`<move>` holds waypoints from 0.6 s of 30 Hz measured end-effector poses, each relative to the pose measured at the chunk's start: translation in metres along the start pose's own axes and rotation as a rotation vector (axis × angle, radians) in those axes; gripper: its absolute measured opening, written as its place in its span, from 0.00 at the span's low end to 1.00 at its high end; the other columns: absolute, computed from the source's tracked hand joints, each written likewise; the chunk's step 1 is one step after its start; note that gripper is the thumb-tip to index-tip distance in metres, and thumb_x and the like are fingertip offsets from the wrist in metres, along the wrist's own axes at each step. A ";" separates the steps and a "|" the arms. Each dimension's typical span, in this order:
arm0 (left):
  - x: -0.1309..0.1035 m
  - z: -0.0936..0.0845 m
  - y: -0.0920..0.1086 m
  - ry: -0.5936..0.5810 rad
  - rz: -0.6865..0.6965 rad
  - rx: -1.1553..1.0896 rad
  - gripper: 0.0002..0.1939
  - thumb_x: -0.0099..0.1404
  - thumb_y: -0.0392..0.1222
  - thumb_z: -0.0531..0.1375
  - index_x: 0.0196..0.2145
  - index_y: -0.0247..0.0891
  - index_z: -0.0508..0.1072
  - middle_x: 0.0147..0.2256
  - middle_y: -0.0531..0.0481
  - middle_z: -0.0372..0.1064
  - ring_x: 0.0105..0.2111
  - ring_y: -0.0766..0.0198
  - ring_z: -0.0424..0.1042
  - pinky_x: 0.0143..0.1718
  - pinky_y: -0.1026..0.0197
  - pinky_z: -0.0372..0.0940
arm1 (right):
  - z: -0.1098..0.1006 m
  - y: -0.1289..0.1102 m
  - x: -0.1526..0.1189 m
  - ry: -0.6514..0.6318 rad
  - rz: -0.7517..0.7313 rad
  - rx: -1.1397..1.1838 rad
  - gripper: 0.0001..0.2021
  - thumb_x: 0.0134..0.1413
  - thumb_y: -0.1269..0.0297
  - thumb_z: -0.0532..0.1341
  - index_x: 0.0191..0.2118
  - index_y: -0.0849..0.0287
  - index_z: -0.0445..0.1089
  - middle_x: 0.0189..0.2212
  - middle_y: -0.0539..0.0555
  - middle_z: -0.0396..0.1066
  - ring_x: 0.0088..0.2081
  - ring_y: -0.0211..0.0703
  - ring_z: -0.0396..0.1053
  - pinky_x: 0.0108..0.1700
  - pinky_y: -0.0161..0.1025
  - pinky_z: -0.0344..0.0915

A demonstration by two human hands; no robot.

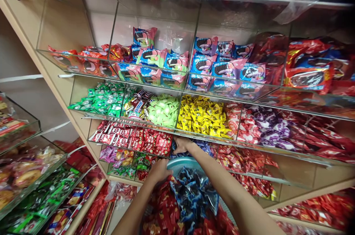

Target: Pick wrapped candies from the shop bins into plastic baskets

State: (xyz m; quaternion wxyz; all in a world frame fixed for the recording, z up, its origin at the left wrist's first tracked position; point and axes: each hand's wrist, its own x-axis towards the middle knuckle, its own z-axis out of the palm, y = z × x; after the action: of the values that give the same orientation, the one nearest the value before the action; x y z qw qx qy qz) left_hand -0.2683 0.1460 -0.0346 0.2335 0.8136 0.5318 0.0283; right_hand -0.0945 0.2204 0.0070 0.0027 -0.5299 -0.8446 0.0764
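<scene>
A teal plastic basket (pixel 185 162) is in front of me, heaped with blue-wrapped candies (pixel 194 194) and red-wrapped candies (pixel 163 209). My left hand (pixel 160 170) is closed on the basket's left rim. Above the far rim, my right hand (pixel 182 145) reaches into a shelf compartment of dark blue wrapped candies (pixel 203 147). Its fingers point down and look apart at the compartment's left end, partly hidden among the wrappers. Just left of that hand are red packets (pixel 151 141) in the neighbouring compartment.
Clear-fronted shelves hold green candies (pixel 104 98), yellow candies (pixel 203 116), purple-wrapped candies (pixel 270 126) and blue-pink cookie packs (pixel 202 63). A glass shelf edge (pixel 155 126) runs just above my right hand. At left stands another rack with bagged pastries (pixel 30 172).
</scene>
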 end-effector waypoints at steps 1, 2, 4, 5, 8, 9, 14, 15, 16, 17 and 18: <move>0.001 0.001 -0.001 0.002 0.004 -0.004 0.16 0.52 0.50 0.57 0.37 0.40 0.70 0.37 0.48 0.72 0.36 0.60 0.70 0.32 0.65 0.59 | 0.001 0.001 -0.001 -0.009 0.000 -0.006 0.43 0.28 0.50 0.65 0.53 0.65 0.56 0.51 0.64 0.61 0.51 0.60 0.59 0.51 0.43 0.58; 0.001 0.002 -0.002 0.005 0.010 -0.009 0.16 0.52 0.50 0.58 0.36 0.40 0.70 0.36 0.49 0.72 0.36 0.60 0.70 0.32 0.65 0.59 | 0.002 0.002 -0.003 -0.022 0.004 -0.009 0.41 0.29 0.50 0.65 0.53 0.65 0.57 0.49 0.64 0.62 0.49 0.59 0.61 0.48 0.43 0.60; 0.002 0.004 -0.003 0.012 0.024 -0.019 0.15 0.52 0.50 0.58 0.36 0.41 0.70 0.35 0.50 0.72 0.35 0.61 0.70 0.32 0.65 0.59 | 0.004 0.002 -0.006 -0.047 0.016 -0.012 0.39 0.32 0.50 0.64 0.52 0.64 0.57 0.46 0.63 0.65 0.46 0.58 0.64 0.44 0.42 0.62; 0.003 0.004 -0.003 0.015 0.029 -0.022 0.15 0.52 0.50 0.58 0.36 0.41 0.70 0.35 0.50 0.72 0.35 0.61 0.70 0.32 0.65 0.59 | 0.004 0.002 -0.007 -0.055 0.020 -0.011 0.37 0.33 0.50 0.63 0.52 0.64 0.57 0.46 0.63 0.66 0.45 0.58 0.65 0.42 0.42 0.63; 0.003 0.004 -0.003 0.014 0.022 -0.016 0.15 0.52 0.50 0.58 0.36 0.41 0.70 0.35 0.50 0.72 0.36 0.60 0.70 0.32 0.65 0.59 | 0.002 0.000 -0.008 -0.064 0.012 -0.011 0.37 0.33 0.50 0.63 0.51 0.62 0.58 0.46 0.63 0.66 0.45 0.58 0.65 0.41 0.41 0.63; 0.002 0.004 -0.003 0.012 0.017 -0.014 0.15 0.52 0.50 0.58 0.36 0.41 0.70 0.35 0.50 0.72 0.36 0.60 0.70 0.32 0.65 0.59 | 0.001 -0.001 -0.008 -0.071 0.010 -0.013 0.36 0.33 0.51 0.64 0.51 0.62 0.58 0.45 0.63 0.66 0.44 0.57 0.65 0.41 0.41 0.63; 0.000 0.001 0.000 0.000 -0.002 -0.003 0.15 0.52 0.50 0.58 0.36 0.41 0.70 0.37 0.50 0.72 0.37 0.60 0.70 0.32 0.66 0.59 | -0.002 -0.002 -0.007 -0.084 0.004 -0.015 0.35 0.33 0.51 0.64 0.50 0.62 0.59 0.44 0.62 0.67 0.43 0.56 0.66 0.40 0.40 0.63; 0.000 0.001 0.000 0.000 -0.001 0.001 0.15 0.52 0.50 0.58 0.37 0.42 0.70 0.37 0.50 0.72 0.37 0.60 0.70 0.32 0.66 0.59 | -0.002 -0.002 -0.007 -0.078 0.000 -0.011 0.35 0.33 0.52 0.64 0.51 0.62 0.59 0.44 0.62 0.67 0.43 0.55 0.66 0.40 0.40 0.63; 0.000 0.001 0.000 0.001 0.002 0.004 0.16 0.52 0.51 0.58 0.37 0.42 0.69 0.37 0.50 0.72 0.37 0.61 0.70 0.32 0.66 0.59 | -0.001 -0.002 -0.007 -0.070 -0.005 -0.007 0.35 0.34 0.52 0.64 0.51 0.62 0.58 0.44 0.61 0.68 0.43 0.55 0.66 0.40 0.40 0.63; 0.000 0.001 0.000 0.002 0.004 0.005 0.16 0.52 0.51 0.58 0.37 0.42 0.69 0.37 0.50 0.72 0.38 0.61 0.70 0.33 0.66 0.59 | 0.000 -0.001 -0.008 -0.058 -0.011 -0.004 0.35 0.34 0.52 0.63 0.51 0.62 0.58 0.43 0.61 0.68 0.43 0.54 0.66 0.40 0.39 0.62; 0.000 0.001 -0.001 0.003 0.006 0.004 0.16 0.52 0.51 0.58 0.37 0.42 0.69 0.37 0.50 0.72 0.38 0.61 0.70 0.33 0.66 0.59 | 0.001 -0.001 -0.008 -0.043 -0.016 -0.003 0.34 0.34 0.53 0.63 0.51 0.63 0.58 0.42 0.61 0.68 0.42 0.54 0.66 0.39 0.39 0.62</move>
State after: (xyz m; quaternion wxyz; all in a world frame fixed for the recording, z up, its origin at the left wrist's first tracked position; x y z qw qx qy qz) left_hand -0.2684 0.1458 -0.0362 0.2310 0.8156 0.5296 0.0294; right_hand -0.0914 0.2124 0.0064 -0.0154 -0.5214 -0.8488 0.0866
